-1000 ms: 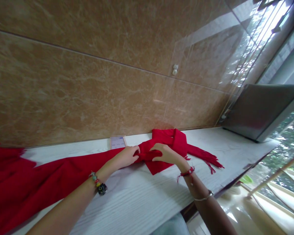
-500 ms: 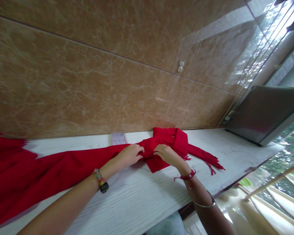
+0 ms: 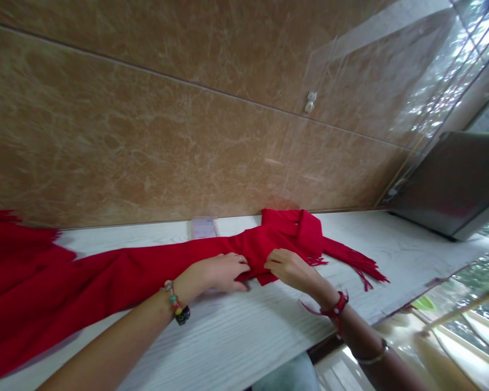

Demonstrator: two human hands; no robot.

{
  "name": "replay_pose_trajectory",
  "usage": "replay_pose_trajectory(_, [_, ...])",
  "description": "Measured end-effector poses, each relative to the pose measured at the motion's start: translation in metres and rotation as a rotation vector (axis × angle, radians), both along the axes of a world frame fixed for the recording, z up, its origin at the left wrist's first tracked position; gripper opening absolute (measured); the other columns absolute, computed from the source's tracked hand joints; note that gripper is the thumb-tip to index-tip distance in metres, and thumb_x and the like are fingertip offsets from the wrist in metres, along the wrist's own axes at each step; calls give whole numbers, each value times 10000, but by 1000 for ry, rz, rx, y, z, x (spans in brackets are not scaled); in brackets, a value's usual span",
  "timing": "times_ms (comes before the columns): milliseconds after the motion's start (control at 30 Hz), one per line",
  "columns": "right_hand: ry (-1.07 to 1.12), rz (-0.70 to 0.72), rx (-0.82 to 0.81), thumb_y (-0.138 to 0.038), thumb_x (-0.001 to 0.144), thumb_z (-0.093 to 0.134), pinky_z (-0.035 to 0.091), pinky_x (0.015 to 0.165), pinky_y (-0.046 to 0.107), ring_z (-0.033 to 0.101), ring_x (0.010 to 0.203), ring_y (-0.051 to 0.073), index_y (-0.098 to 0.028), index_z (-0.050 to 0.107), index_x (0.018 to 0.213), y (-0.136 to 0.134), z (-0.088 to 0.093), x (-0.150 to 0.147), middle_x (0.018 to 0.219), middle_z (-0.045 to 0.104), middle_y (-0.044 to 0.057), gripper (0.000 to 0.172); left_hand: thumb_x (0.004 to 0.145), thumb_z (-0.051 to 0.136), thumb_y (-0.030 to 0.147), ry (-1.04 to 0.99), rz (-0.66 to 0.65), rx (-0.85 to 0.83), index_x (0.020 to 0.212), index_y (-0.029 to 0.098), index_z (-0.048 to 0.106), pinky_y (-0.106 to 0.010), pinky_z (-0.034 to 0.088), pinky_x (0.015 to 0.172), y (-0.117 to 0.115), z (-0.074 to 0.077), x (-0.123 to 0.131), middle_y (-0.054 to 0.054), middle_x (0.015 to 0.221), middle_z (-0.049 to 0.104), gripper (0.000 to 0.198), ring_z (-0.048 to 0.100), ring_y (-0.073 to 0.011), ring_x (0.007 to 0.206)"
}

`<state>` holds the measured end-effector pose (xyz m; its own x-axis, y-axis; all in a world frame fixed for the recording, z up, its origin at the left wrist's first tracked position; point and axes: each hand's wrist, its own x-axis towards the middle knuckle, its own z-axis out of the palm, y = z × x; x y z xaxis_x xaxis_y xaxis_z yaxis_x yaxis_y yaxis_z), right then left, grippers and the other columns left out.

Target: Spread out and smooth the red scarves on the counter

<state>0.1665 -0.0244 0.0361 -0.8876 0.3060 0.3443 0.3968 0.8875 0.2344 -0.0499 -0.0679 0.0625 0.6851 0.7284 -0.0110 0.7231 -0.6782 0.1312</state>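
A long red scarf with fringed ends lies along the white table. Its right part is folded over itself in a loop, and a fringed end trails off to the right. My left hand grips the front edge of the middle stretch, fingers on top and thumb lower down. Close by on the right, my right hand pinches the cloth just in front of the folded part. The fingertips of both hands are partly lost against the red fabric. To the left the scarf spreads wide and leaves the view.
Behind the scarf a small pale card or box lies against the brown marbled wall. A dark grey appliance-like box stands at the table's far right. Beyond the white table's front edge is a pale blue seat.
The view has shifted, so the scene sits farther right. Both hands have come slightly toward the table's front edge, still at the scarf. The scarf's folded part keeps much the same shape.
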Motion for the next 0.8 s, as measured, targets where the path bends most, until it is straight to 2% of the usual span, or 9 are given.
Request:
replay_pose_trajectory(67, [6,24,48,-135,849,458,367,614,262,476,676,144,-150,610,764,-3,-11,4,725,575,39,175,851,439,311,14,-45,11,1035,192,585,-283,375,885,3,-3,-1,-62,1198,534,263,465,-195,1105])
replay_pose_trajectory(133, [43,32,72,-145,863,437,355,599,261,466,669,141,-151,607,774,-2,-21,7,733,574,40,193,883,365,227,-27,-34,78,994,184,600,-278,364,899,9,-7,-2,-64,1172,547,263,474,-177,1092])
replay_pose_trajectory(200, [86,29,85,-153,870,428,346,590,260,461,663,138,-152,606,770,-1,-27,7,729,572,38,204,870,378,189,-95,83,146,948,180,604,-261,383,866,20,-10,-1,-61,1105,573,239,519,-162,1015])
replay_pose_trajectory(333, [117,55,92,-152,878,413,347,599,260,469,678,138,-151,609,789,1,-27,6,738,577,42,216,807,508,242,-159,356,188,897,141,586,-269,419,769,54,-13,5,-90,990,592,156,556,-186,894])
replay_pose_trajectory(400, [125,56,90,-152,883,398,350,603,261,470,677,137,-153,611,796,1,-25,7,737,579,42,230,767,565,254,-156,397,174,890,136,583,-266,426,717,73,-15,8,-90,932,609,172,568,-195,850])
replay_pose_trajectory(500, [133,51,78,-156,890,381,351,601,263,472,670,137,-157,613,802,-1,-23,9,738,584,43,248,714,607,196,-151,421,112,832,159,601,-228,419,619,95,-22,11,-43,786,638,124,588,-165,721])
replay_pose_trajectory(600, [121,62,53,-161,893,373,353,601,261,475,672,136,-158,615,812,-2,-21,11,750,587,47,256,730,583,205,-158,419,79,792,171,608,-217,407,595,102,-27,13,-29,757,646,75,590,-152,687])
replay_pose_trajectory(700, [124,73,38,-161,896,366,355,606,257,478,679,135,-159,616,813,-1,-20,11,751,586,49,263,709,611,249,-163,409,69,836,175,600,-216,405,609,100,-31,16,-30,815,653,147,590,-158,732])
replay_pose_trajectory(800, [145,78,47,-162,894,370,351,606,257,478,678,137,-157,614,803,1,-21,11,749,586,48,260,685,604,161,-149,434,44,883,166,593,-204,401,578,98,-33,20,-28,807,658,198,592,-151,717])
